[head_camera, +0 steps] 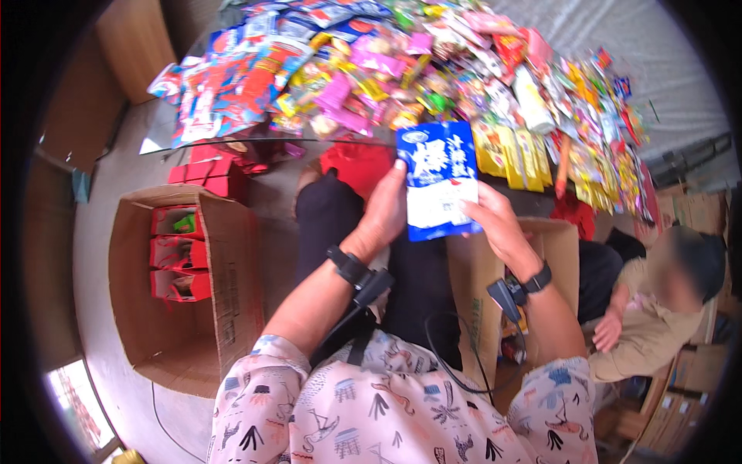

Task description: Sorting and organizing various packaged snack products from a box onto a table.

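Observation:
A blue and white snack pouch (pixel 439 200) bearing printed writing is held upright before me, over my lap. My left hand (pixel 387 200) grips its left edge with the thumb on the front. On the opposite side my right hand (pixel 493 214) pinches the lower right edge, thumb across the white panel. Just beyond the pouch lies a heap of wrapped sweets and snacks (pixel 377 64) on a glass-edged table. Yellow snack packets (pixel 513 153) lie at the near edge, right of the pouch. Below that edge, a red bag (pixel 355 165) shows beyond my knee.
At left stands an open cardboard box (pixel 235 290) with several red gift bags (pixel 179 253) inside. Another open cardboard box (pixel 545 246) stands by my right arm. A person (pixel 643 325) sits at right, near stacked cartons (pixel 675 406). A cable (pixel 432 342) loops near my right forearm.

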`<state>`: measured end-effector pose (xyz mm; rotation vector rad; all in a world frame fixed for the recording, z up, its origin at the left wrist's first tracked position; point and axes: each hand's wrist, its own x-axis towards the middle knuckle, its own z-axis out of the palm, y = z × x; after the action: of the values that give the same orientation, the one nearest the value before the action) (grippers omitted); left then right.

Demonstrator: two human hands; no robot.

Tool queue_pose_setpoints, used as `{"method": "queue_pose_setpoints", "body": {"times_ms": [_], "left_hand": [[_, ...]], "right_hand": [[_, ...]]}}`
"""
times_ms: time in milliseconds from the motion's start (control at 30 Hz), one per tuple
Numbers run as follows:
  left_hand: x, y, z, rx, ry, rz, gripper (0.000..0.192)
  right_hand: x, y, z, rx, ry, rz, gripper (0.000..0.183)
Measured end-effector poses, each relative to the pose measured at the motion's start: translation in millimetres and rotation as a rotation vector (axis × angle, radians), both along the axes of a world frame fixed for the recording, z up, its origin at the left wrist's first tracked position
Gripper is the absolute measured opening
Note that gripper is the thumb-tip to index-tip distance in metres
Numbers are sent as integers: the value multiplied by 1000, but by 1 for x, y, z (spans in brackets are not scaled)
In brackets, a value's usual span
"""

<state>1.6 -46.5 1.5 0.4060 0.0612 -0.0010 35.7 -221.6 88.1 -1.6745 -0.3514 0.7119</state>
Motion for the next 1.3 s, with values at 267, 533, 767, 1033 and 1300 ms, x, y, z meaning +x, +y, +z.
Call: {"method": "queue_pose_setpoints", "body": {"times_ms": [267, 533, 767, 1033, 1300], "left_hand": [[1, 7, -23, 98, 44, -65, 52], [0, 9, -17, 78, -39, -37, 50], [-7, 6, -12, 144, -38, -74, 51], [4, 9, -5, 198, -112, -68, 51], [10, -8, -7, 203, -204, -221, 52]], "right_hand": [[35, 63, 52, 160, -55, 68, 38], [103, 151, 55, 580, -109, 149, 58], [34, 38, 8, 369, -50, 15, 45], [-15, -120, -30, 236, -84, -505, 33], [-101, -245, -99, -19, 30, -802, 27]]}}
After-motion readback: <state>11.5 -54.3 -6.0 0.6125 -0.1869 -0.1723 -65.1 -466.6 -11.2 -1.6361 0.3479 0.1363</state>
